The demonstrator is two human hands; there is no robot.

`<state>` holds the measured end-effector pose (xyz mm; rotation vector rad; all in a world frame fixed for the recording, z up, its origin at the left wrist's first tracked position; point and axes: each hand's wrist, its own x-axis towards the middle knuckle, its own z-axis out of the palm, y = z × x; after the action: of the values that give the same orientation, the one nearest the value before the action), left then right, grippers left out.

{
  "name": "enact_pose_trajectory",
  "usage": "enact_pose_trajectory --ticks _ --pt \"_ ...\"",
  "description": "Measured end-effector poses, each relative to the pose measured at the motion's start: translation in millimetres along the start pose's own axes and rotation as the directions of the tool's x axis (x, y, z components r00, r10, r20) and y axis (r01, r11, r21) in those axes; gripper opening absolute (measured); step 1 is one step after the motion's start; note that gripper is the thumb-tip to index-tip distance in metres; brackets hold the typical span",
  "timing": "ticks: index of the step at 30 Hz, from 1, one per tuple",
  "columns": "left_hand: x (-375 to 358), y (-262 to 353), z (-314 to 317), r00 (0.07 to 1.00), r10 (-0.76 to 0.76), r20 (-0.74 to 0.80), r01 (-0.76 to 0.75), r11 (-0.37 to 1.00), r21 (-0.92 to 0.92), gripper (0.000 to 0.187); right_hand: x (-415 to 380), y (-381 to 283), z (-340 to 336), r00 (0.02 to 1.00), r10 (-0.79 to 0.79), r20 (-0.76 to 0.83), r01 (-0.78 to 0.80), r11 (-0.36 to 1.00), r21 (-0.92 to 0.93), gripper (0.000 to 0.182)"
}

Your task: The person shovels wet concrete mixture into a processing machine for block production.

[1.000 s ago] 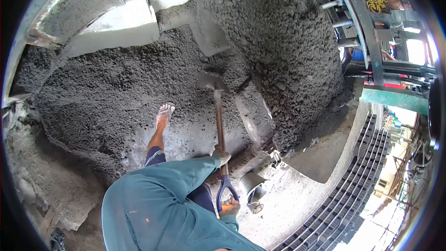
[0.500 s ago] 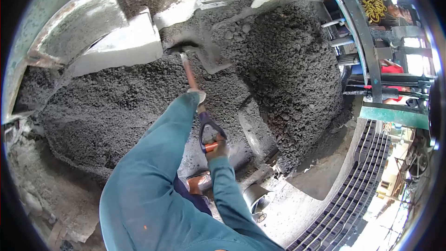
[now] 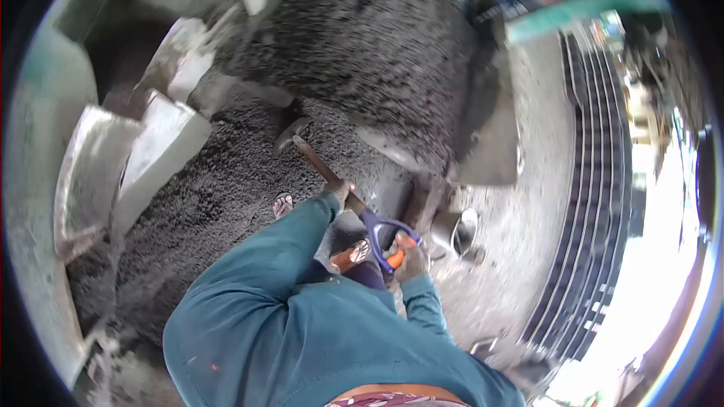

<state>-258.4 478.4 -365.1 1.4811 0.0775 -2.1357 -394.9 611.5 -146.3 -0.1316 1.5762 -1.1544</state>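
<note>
A shovel (image 3: 320,166) slants across the middle, its blade end up and to the left by the dark grey mix (image 3: 234,152). Around the wooden shaft, just above the purple fork of the handle, my left hand (image 3: 343,192) is closed. My right hand (image 3: 410,258) grips the orange crossbar of the D-shaped handle, lower and to the right. Both sleeves are blue-green. The blade is partly hidden against the dark mix.
A larger heap of mix (image 3: 369,45) rises at the top. Pale slabs (image 3: 162,152) stand at the left. A bucket (image 3: 454,232) sits right of the handle. Long rows of dark stacked pieces (image 3: 596,166) curve down the right side. Sandalled feet (image 3: 351,256) show below the shovel.
The view has turned, so the heap now lies at the top and the bucket higher. Both hands, still on the shovel, appear further right and lower. A second foot has come into sight.
</note>
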Motion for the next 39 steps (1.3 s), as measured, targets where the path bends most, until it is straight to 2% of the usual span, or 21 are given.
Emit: enact_pose_trajectory --ticks 1,2,3,5,8,10,13,14,16,18,19,20,24,25,27,29,33,34,37,38,39 --pt "-6 -9 -9 0.994 -0.053 0.099 0.069 0.982 -0.174 0.033 0 2 -14 0.998 0.018 0.052 -0.02 0.999 0.029 0.016" --pt "-5 -11 -21 0.976 -0.079 0.202 0.145 0.931 -0.335 0.034 -31 -21 12 0.991 -0.122 0.05 0.126 0.989 -0.077 0.019" --pt "-10 -16 -26 0.946 -0.118 0.302 0.247 0.866 -0.435 0.036 -76 -51 24 0.951 -0.272 0.146 0.309 0.839 -0.448 0.025" --pt "-39 -2 -37 0.953 -0.244 0.179 0.3 0.837 -0.458 0.033 -107 -70 14 0.706 -0.49 0.512 0.708 0.496 -0.502 0.023" --pt "-94 -1 -16 0.932 -0.352 -0.088 0.291 0.87 -0.397 0.029 -116 -69 -41 0.409 -0.568 0.714 0.907 0.171 -0.384 0.023" --pt "-86 -34 -18 0.912 -0.353 -0.208 0.28 0.908 -0.31 0.025 -123 -43 -90 0.55 -0.579 0.602 0.806 0.178 -0.565 0.021" --pt "5 -127 -54 0.933 -0.342 -0.114 0.317 0.928 -0.193 0.019 -154 -3 -161 0.683 -0.693 0.231 0.581 0.325 -0.746 0.023" --pt "-22 -144 -39 0.951 -0.294 -0.096 0.281 0.951 -0.129 0.018 -171 5 -175 0.679 -0.734 0.025 0.51 0.447 -0.735 0.029" --pt "-42 -181 -28 0.949 -0.308 -0.072 0.298 0.947 -0.119 0.018 -188 54 -219 0.728 -0.635 -0.256 0.424 0.712 -0.56 0.058" --pt "-57 -215 -4 0.955 -0.29 -0.068 0.284 0.955 -0.082 0.025 -205 95 -265 0.88 -0.303 -0.367 0.341 0.939 0.044 0.063" --pt "-68 -232 6 0.959 -0.279 -0.045 0.278 0.96 -0.023 0.026 -214 113 -279 0.937 -0.124 -0.327 0.243 0.903 0.354 0.066" --pt "-82 -247 18 0.962 -0.272 -0.023 0.273 0.962 0.029 0.027 -217 133 -287 0.906 -0.158 -0.391 0.333 0.837 0.434 0.062" --pt "-83 -299 63 0.945 -0.326 0.018 0.318 0.932 0.174 0.026 -218 160 -295 0.855 0.09 -0.51 0.28 0.747 0.603 0.052" --pt "-67 -307 68 0.921 -0.39 0.002 0.384 0.909 0.16 0.019 -210 158 -294 0.861 0.207 -0.465 0.212 0.685 0.697 0.047" --pt "-43 -318 86 0.918 -0.397 -0.018 0.386 0.878 0.283 0.02 -189 149 -285 0.861 0.226 -0.455 0.198 0.675 0.711 0.045" --pt "-35 -318 119 0.949 -0.311 -0.044 0.301 0.86 0.411 0.026 -169 121 -270 0.824 0.128 -0.553 0.269 0.77 0.578 0.041" --pt "34 -305 153 0.901 -0.423 -0.095 0.427 0.829 0.361 0.019 -93 118 -262 0.751 0.078 -0.655 0.382 0.758 0.528 0.038" --pt "47 -300 161 0.92 -0.373 -0.122 0.388 0.821 0.419 0.015 -75 120 -258 0.737 0.083 -0.67 0.396 0.751 0.529 0.037" --pt "112 -276 162 0.909 -0.388 -0.152 0.414 0.799 0.435 0.013 -31 82 -242 0.728 0.192 -0.658 0.289 0.785 0.548 0.033" --pt "141 -266 151 0.898 -0.437 -0.049 0.405 0.778 0.48 0.016 -20 72 -238 0.757 0.239 -0.608 0.219 0.783 0.581 0.04" --pt "147 -254 157 0.923 -0.374 -0.089 0.368 0.795 0.481 0.02 1 76 -234 0.786 0.256 -0.563 0.225 0.73 0.645 0.036"
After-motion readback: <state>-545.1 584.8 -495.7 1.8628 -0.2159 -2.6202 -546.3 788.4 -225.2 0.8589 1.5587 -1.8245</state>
